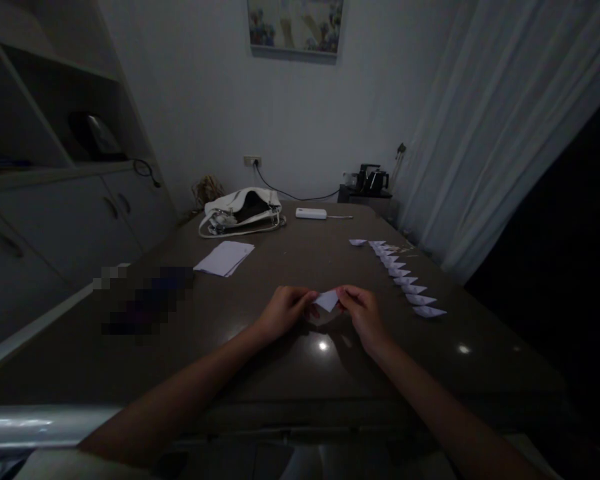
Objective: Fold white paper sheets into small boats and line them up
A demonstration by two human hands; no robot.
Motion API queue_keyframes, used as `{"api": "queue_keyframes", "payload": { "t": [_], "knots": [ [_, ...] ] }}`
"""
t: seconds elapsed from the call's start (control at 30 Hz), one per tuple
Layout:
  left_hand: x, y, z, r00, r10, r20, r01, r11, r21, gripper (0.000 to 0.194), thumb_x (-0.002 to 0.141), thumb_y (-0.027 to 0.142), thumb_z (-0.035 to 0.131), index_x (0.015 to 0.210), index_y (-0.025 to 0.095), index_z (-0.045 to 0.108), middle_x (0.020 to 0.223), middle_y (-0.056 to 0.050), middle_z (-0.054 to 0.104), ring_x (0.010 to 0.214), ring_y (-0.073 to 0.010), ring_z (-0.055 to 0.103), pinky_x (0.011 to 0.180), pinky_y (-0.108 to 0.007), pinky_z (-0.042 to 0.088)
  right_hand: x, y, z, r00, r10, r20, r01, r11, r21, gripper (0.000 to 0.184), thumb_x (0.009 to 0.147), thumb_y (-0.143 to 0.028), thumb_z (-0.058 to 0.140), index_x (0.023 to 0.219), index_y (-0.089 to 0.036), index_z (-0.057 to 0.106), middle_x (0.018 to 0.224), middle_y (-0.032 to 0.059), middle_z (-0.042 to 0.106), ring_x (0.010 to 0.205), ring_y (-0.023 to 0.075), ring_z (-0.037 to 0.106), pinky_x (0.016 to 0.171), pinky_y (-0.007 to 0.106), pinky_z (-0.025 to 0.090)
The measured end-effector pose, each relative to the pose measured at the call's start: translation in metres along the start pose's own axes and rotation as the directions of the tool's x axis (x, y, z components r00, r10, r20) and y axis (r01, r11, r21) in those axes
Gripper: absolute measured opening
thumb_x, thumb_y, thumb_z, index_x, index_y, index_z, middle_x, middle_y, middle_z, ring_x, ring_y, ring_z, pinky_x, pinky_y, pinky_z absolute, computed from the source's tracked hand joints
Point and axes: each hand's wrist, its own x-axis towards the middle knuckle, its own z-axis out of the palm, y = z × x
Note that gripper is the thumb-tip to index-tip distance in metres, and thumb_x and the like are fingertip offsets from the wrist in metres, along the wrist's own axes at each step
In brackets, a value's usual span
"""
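A small folded piece of white paper is held between my two hands, just above the dark tabletop. My left hand pinches its left corner between thumb and fingers. At the opposite corner, the thumb and fingers of my right hand grip it. To the right stands a row of several folded paper boats, with one more paper boat beside the row's far end. A stack of white paper sheets lies on the left, beyond my left hand.
A white handbag rests at the table's far left, and a white power bank with a short cable lies right of it. A blurred dark patch covers something at the left. Black kettles stand behind; a curtain hangs right.
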Motion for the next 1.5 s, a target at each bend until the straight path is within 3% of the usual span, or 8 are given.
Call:
{"api": "queue_keyframes", "payload": {
  "t": [0.17,0.3,0.47,0.67,0.83,1.03,1.27,1.5],
  "knots": [
    [-0.002,0.004,-0.004,0.999,0.012,-0.037,-0.012,1.000,-0.002,0.043,0.089,0.039,0.045,0.067,0.009,0.068,0.058,-0.003,0.064,0.052,-0.0112,0.055,0.052,-0.019,0.038,0.001,0.001,0.001,1.000,-0.009,-0.006,0.010,1.000,0.017,0.030,0.075,-0.044,0.058,0.062,-0.016,0.060,0.054,-0.0001,0.048,0.053,0.0143,0.043,0.050,0.025,0.031],
    [-0.002,0.003,-0.004,0.996,-0.080,0.028,0.084,0.978,-0.190,0.049,0.087,0.048,0.046,0.070,0.008,0.068,0.056,-0.001,0.060,0.051,-0.0103,0.051,0.048,-0.019,0.035,0.002,0.004,0.001,0.999,-0.020,0.050,0.021,1.000,-0.004,0.034,0.076,-0.048,0.058,0.062,-0.017,0.058,0.055,-0.0001,0.048,0.052,0.0140,0.043,0.049,0.024,0.031],
    [0.001,-0.007,-0.001,0.965,-0.139,0.221,0.240,0.802,-0.547,0.041,0.081,0.046,0.059,0.099,0.011,0.066,0.072,-0.004,0.066,0.061,-0.0110,0.058,0.059,-0.019,0.043,0.002,0.003,0.003,0.987,-0.132,0.089,0.142,0.983,-0.117,0.034,0.077,-0.051,0.059,0.071,-0.018,0.067,0.067,0.0027,0.054,0.056,0.0146,0.048,0.051,0.025,0.036],
    [-0.001,-0.010,0.002,0.948,-0.101,0.303,0.297,0.625,-0.722,0.036,0.075,0.035,0.070,0.104,0.014,0.065,0.091,-0.007,0.069,0.073,-0.0122,0.063,0.072,-0.024,0.048,0.000,0.001,0.005,0.991,-0.049,0.123,0.053,0.998,-0.024,0.032,0.076,-0.050,0.061,0.078,-0.018,0.062,0.062,0.0009,0.056,0.050,0.0135,0.048,0.046,0.024,0.035],
    [0.000,-0.005,0.002,0.963,-0.143,0.228,0.258,0.730,-0.633,0.035,0.071,0.032,0.073,0.099,0.012,0.066,0.091,-0.008,0.070,0.078,-0.0144,0.065,0.074,-0.025,0.049,-0.001,0.005,0.006,0.995,-0.044,0.084,0.042,0.999,0.034,0.035,0.071,-0.036,0.070,0.096,-0.021,0.051,0.075,0.0016,0.062,0.064,0.0166,0.059,0.053,0.024,0.043],
    [0.002,-0.007,0.002,0.978,-0.157,0.138,0.208,0.798,-0.565,0.040,0.067,0.030,0.076,0.100,0.011,0.066,0.094,-0.009,0.070,0.079,-0.0165,0.066,0.076,-0.029,0.050,-0.001,0.006,0.007,0.998,0.001,0.068,-0.005,0.998,0.055,0.032,0.067,-0.034,0.072,0.083,-0.020,0.048,0.077,0.0030,0.063,0.068,0.0183,0.062,0.057,0.026,0.047],
    [0.002,-0.007,0.003,0.979,-0.151,0.140,0.203,0.813,-0.545,0.041,0.069,0.032,0.074,0.102,0.010,0.065,0.092,-0.008,0.070,0.077,-0.0151,0.065,0.073,-0.026,0.050,0.001,0.010,0.006,0.994,-0.040,0.102,0.040,0.999,0.000,0.021,0.071,-0.033,0.069,0.077,-0.017,0.056,0.075,0.0036,0.061,0.070,0.0171,0.061,0.061,0.027,0.049],
    [0.000,-0.004,0.006,0.994,-0.075,0.078,0.101,0.905,-0.412,0.040,0.073,0.033,0.071,0.104,0.009,0.062,0.086,-0.010,0.070,0.075,-0.0172,0.066,0.070,-0.027,0.051,-0.003,0.012,0.007,0.989,-0.118,0.090,0.130,0.982,-0.136,0.014,0.076,-0.028,0.062,0.078,-0.017,0.053,0.074,0.0038,0.062,0.070,0.0180,0.061,0.062,0.027,0.048]
  ]
}}
